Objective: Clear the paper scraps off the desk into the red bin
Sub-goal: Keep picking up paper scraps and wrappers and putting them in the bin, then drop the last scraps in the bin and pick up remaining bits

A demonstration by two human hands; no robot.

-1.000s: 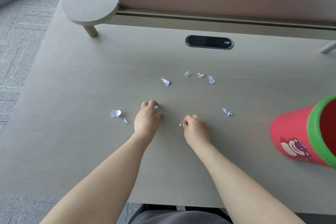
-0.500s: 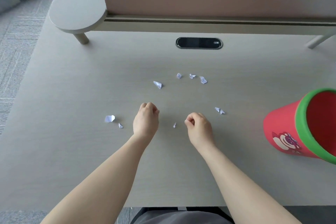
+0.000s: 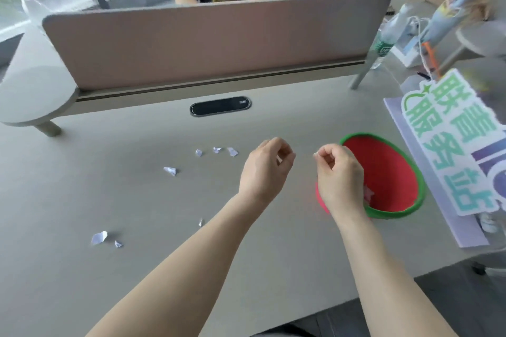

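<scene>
Both hands are raised above the grey desk. My left hand pinches a small white paper scrap between thumb and fingers. My right hand pinches another tiny scrap at its fingertips and hovers just left of the red bin, whose green rim tilts towards me. Several white scraps lie on the desk: three in a row, one below them, a sliver beside my left forearm, and two at the near left.
A pink divider panel runs across the back, with a black cable port in front of it. A green-lettered sign, a bottle and clutter fill the right side. A person sits beyond the divider, another at the far right.
Both hands have lifted off the desk with a scrap each and moved right towards the bin. The camera tipped up and turned right.
</scene>
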